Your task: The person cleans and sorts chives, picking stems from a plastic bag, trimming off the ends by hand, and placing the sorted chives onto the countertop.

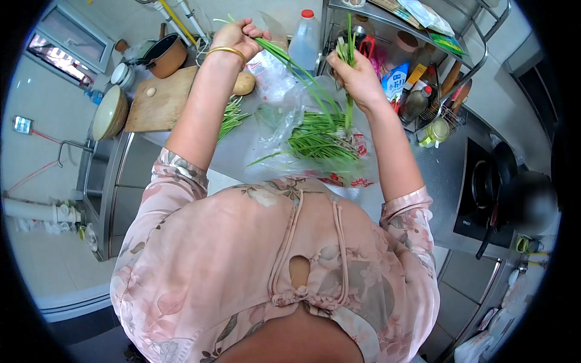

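Green garlic chives point(324, 144), lying crosswise by near edge of counter point(240, 154) | my right hand point(361, 78), nearer: closed round bunch point(349, 47) | my left hand point(235, 41): pinching strands point(283, 55)

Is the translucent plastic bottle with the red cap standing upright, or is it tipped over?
Upright: the bottle, seen between the left hand and the right hand, has its red cap on top and its body directly below.
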A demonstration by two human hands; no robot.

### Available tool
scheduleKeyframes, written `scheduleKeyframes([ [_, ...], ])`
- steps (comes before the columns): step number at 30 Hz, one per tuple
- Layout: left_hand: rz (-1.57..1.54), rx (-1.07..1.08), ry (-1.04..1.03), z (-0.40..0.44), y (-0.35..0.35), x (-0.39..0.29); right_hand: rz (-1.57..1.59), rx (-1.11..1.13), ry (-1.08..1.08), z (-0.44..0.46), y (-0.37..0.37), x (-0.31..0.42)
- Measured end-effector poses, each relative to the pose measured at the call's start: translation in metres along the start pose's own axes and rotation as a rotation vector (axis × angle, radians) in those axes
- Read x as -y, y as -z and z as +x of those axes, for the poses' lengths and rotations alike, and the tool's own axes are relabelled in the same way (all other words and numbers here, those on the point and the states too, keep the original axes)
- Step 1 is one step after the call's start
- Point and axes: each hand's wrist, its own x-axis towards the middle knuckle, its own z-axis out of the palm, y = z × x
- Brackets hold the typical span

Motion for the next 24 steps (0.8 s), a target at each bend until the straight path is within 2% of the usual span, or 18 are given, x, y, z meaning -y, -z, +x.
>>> scheduleKeyframes([
  [1, -0.034, -0.003, -0.01, 0.001, 0.001, -0.005, 0.047, 0.07, -0.135, -0.003, 0.007, 0.001],
  [2, -0.068, -0.006, -0.017, 0.002, 0.002, -0.009, 0.147, 0.188, -0.152, -0.004, 0.013, -0.005],
  [5, -0.1, -0.013, -0.019, 0.003, 0.004, -0.017, 0.246, 0.334, -0.345, -0.014, 0.022, -0.013],
  [6, -0.099, -0.018, -0.023, 0.004, 0.004, -0.018, 0.315, 0.411, -0.349, -0.016, 0.024, -0.012],
  [10, -0.101, -0.019, -0.01, 0.011, 0.011, -0.025, 0.354, 0.426, -0.395, -0.03, 0.023, -0.011],
  [13, -0.081, -0.017, -0.021, 0.01, 0.012, -0.025, 0.357, 0.521, -0.355, -0.031, 0.023, -0.012],
  [19, -0.055, -0.023, -0.049, 0.005, 0.008, -0.024, 0.281, 0.506, -0.341, -0.031, 0.018, -0.009],
  [24, -0.076, -0.014, -0.058, 0.005, 0.009, -0.028, 0.196, 0.295, -0.277, -0.028, 0.011, -0.015],
])
